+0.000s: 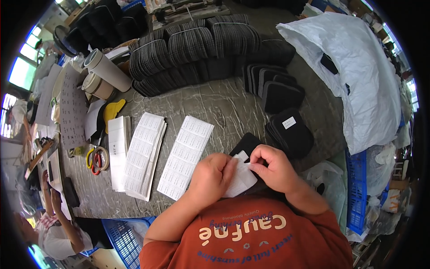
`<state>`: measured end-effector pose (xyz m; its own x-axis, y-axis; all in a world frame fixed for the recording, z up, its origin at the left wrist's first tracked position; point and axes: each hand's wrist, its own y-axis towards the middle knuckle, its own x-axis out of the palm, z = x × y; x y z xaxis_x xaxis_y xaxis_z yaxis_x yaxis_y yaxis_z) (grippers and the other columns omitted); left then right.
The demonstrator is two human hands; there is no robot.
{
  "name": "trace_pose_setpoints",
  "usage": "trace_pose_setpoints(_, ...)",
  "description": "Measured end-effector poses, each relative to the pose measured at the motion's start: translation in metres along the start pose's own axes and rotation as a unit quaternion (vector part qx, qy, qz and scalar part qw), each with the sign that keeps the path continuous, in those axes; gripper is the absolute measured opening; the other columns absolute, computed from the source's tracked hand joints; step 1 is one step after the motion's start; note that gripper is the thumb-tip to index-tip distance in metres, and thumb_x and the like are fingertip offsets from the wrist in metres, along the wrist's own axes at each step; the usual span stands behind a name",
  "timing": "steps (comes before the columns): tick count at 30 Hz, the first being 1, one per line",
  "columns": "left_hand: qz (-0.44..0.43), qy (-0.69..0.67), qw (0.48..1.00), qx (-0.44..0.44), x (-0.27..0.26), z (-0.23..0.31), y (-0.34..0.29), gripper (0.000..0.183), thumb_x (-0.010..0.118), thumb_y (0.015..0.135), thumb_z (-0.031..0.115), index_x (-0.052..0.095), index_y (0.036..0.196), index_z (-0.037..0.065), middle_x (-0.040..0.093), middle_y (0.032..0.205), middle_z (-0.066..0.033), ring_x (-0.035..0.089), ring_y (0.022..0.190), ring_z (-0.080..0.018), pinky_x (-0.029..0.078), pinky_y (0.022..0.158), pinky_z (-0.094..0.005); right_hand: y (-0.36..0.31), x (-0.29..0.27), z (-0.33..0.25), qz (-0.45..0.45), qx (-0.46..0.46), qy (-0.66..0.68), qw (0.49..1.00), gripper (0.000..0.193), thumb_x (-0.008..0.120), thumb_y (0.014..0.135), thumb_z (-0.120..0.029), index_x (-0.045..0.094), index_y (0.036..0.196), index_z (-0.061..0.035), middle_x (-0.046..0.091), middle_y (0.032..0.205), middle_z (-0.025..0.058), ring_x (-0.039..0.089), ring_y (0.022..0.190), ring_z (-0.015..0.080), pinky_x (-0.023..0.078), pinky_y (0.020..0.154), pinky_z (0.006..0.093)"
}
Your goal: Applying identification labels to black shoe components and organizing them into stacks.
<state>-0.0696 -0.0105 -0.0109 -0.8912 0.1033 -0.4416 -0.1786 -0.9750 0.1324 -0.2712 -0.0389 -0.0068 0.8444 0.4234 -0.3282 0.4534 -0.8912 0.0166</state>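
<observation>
While both hands work close to the body, the head view, the only one, shows a white sheet between them, just above the shirt. Clock directions are taken from this sheet, 12 being away from the person.

Grip: the left hand has thumb and bent fingers closed on the sheet's 10 o'clock side. The right hand pinches its 1 o'clock edge narrowly between thumb and forefinger. Whether a piece has lifted from any backing cannot be told; fingers cover that part.

Surroundings: a loose black pad lies at 12, partly behind the hands. A pad stack at 2 carries a small white label on top. A printed strip lies flat between 9 and 10; scissors lie well apart at 9.

Handling, as judged: the left hand should hold the sheet taut and steady; the right should pull slowly from one corner, low and even, touching only the edge so that the piece neither curls nor creases.

Orientation: the sheet's long axis seems to slant from 7 to 1, roughly parallel to the strip; its far end points past the fingertips toward the pad. Which way its print reads cannot be told.
</observation>
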Motion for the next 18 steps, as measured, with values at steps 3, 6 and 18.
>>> trace_pose_setpoints(3,0.005,0.187,0.982,-0.032,-0.009,-0.005,-0.004,0.010,0.065,0.085,0.004,0.058,0.081,-0.002,0.063,0.078,-0.0153,0.060,0.068,-0.0368,0.049,0.061,-0.0422,0.005,-0.003,-0.004,0.059,-0.007,-0.003,0.998,0.011,0.066,0.084,0.002,0.056,0.085,-0.0002,0.058,0.076,0.0056,0.056,0.066,0.0119,0.046,0.061,0.0263)
trace_pose_setpoints(6,-0.083,0.109,0.981,0.136,-0.020,0.000,-0.008,0.013,0.067,0.083,0.008,0.059,0.082,-0.002,0.067,0.093,-0.0171,0.063,0.081,-0.0362,0.051,0.070,-0.0432,0.023,-0.013,0.005,0.062,0.021,-0.001,0.998,0.007,0.063,0.087,0.001,0.056,0.085,0.0006,0.060,0.073,0.0070,0.055,0.065,0.0114,0.045,0.059,0.0280)
trace_pose_setpoints(18,-0.170,0.193,0.952,0.164,-0.006,-0.004,-0.013,0.019,0.068,0.082,0.013,0.058,0.085,-0.003,0.063,0.121,-0.0186,0.056,0.120,-0.0339,0.047,0.100,-0.0407,0.030,-0.005,0.028,0.016,0.058,-0.053,0.997,0.007,0.065,0.083,-0.002,0.059,0.082,0.0015,0.063,0.070,0.0145,0.061,0.061,0.0233,0.046,0.058,0.0332)
